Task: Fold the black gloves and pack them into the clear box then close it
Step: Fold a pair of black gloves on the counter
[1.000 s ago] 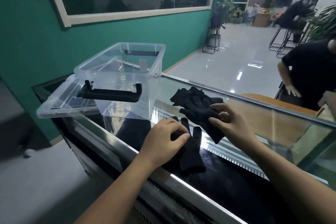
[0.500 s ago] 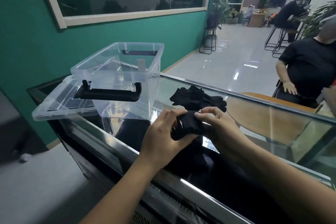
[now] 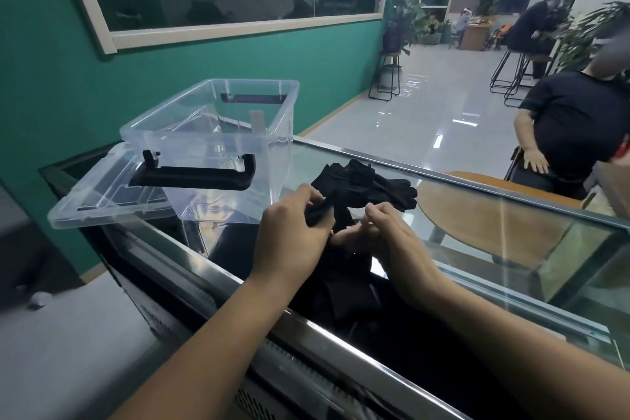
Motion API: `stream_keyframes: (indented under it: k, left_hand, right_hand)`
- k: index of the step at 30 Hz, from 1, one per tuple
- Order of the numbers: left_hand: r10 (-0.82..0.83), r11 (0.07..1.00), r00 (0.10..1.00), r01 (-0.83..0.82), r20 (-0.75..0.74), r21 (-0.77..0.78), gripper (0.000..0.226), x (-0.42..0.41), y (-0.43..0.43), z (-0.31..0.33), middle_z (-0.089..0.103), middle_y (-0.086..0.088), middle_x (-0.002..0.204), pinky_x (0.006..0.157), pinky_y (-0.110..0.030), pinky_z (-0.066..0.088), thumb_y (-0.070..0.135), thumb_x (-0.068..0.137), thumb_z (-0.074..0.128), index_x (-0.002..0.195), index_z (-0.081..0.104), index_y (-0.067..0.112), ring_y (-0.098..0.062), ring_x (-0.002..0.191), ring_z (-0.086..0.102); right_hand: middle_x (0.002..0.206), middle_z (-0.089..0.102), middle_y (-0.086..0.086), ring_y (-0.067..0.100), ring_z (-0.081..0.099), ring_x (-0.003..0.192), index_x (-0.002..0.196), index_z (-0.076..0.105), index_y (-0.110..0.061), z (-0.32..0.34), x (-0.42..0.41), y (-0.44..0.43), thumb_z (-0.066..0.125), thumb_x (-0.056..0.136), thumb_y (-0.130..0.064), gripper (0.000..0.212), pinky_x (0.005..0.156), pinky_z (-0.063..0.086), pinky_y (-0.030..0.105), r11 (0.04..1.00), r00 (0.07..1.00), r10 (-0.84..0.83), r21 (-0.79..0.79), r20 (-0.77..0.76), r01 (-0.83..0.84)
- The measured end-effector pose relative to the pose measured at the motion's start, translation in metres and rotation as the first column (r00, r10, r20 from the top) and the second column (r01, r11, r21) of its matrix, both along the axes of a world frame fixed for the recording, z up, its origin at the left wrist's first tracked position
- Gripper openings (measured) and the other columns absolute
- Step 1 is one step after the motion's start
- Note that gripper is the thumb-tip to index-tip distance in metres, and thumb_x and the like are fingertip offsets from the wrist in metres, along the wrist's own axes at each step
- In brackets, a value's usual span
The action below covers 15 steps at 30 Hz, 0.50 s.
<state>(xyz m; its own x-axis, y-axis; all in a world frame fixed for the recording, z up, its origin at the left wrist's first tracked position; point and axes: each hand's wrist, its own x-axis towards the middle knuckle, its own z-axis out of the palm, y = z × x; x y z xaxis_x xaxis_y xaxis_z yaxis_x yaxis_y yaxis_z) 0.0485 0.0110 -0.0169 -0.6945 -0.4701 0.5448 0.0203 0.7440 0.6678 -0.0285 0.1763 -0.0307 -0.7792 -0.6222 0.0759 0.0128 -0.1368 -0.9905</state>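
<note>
The clear box stands open on the glass counter at the left, with black handles on its near and far ends. Its clear lid lies beside it at the left, partly under the box. A pile of black gloves lies on the glass right of the box. My left hand pinches a folded black glove just in front of the pile. My right hand is close beside it with curled fingers, and its grip on the fabric is hidden.
The glass counter has a metal front edge near me. A seated person in black is behind the counter at the right. Stools and plants stand on the floor farther back.
Both hands lifted a glove off the counter and bunched it together. My left hand now holds the folded glove while my right hand has slipped slightly apart from it.
</note>
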Motion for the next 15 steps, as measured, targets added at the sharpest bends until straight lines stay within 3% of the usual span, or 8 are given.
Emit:
stream_keyframes:
  k: [2,4,6,9,11,13,15]
  left_hand:
    - [0.035,0.996,0.999,-0.034,-0.009,0.083,0.017,-0.005,-0.001,0.012,0.068,0.013,0.074,0.061,-0.006,0.040,0.034,0.100,0.073,0.090,0.069,0.022,-0.002,0.069,0.064]
    - [0.035,0.986,0.999,-0.030,-0.027,0.164,0.023,-0.010,-0.003,0.023,0.069,0.011,0.072,0.060,-0.009,0.041,0.037,0.103,0.070,0.087,0.067,0.021,-0.004,0.072,0.065]
    - [0.010,0.955,0.999,0.003,-0.041,0.298,0.021,-0.016,-0.006,0.028,0.075,0.008,0.078,0.067,-0.019,0.052,0.037,0.103,0.070,0.090,0.071,0.021,-0.006,0.074,0.069]
    - [-0.040,0.841,0.993,0.092,-0.107,0.533,0.009,-0.021,-0.004,0.033,0.080,0.002,0.090,0.080,-0.042,0.067,0.027,0.099,0.074,0.095,0.072,0.020,-0.024,0.088,0.078]
    - [-0.063,0.738,0.983,0.162,-0.172,0.655,0.011,-0.019,0.003,0.036,0.078,-0.006,0.096,0.078,-0.039,0.068,0.011,0.097,0.077,0.098,0.068,0.017,-0.030,0.090,0.078]
    - [-0.073,0.638,0.974,0.211,-0.215,0.740,0.029,-0.014,0.010,0.037,0.074,-0.010,0.099,0.070,-0.026,0.063,0.001,0.094,0.077,0.111,0.060,0.018,-0.024,0.083,0.076]
    - [-0.096,0.573,0.966,0.249,-0.238,0.781,0.050,-0.008,0.015,0.034,0.072,-0.014,0.100,0.068,-0.028,0.062,-0.002,0.093,0.077,0.127,0.052,0.026,-0.020,0.078,0.078]
  right_hand:
    - [0.108,0.077,0.030,0.057,0.067,0.108,0.101,0.048,-0.011,0.001,0.000,0.001,0.049,0.109,-0.046,0.037,0.108,0.042,0.075,1.000,1.000,0.013,-0.027,0.004,-0.013]
    - [0.105,0.077,0.030,0.057,0.068,0.102,0.094,0.055,-0.003,0.002,0.000,0.003,0.047,0.110,-0.042,0.042,0.106,0.045,0.074,0.999,0.999,0.024,-0.023,-0.024,-0.025]
    - [0.102,0.078,0.029,0.054,0.071,0.099,0.086,0.057,0.003,0.002,0.000,0.003,0.048,0.111,-0.036,0.047,0.106,0.047,0.072,1.000,0.997,0.028,0.006,-0.076,-0.028]
    - [0.097,0.080,0.022,0.045,0.074,0.099,0.083,0.062,0.007,0.007,0.003,0.004,0.049,0.111,-0.033,0.050,0.106,0.050,0.065,0.998,0.986,0.001,0.061,-0.168,0.009]
    - [0.099,0.080,0.018,0.039,0.075,0.101,0.090,0.072,0.006,0.011,0.008,0.005,0.046,0.112,-0.036,0.054,0.107,0.051,0.061,0.995,0.981,0.004,0.097,-0.193,0.015]
    - [0.106,0.081,0.017,0.036,0.075,0.108,0.103,0.076,0.002,0.014,0.013,0.005,0.041,0.111,-0.043,0.058,0.108,0.051,0.060,0.991,0.987,0.053,0.126,-0.153,-0.034]
    - [0.119,0.079,0.014,0.030,0.072,0.120,0.121,0.075,-0.004,0.014,0.017,0.003,0.036,0.111,-0.051,0.061,0.113,0.048,0.056,0.987,0.991,0.100,0.136,-0.090,-0.087]
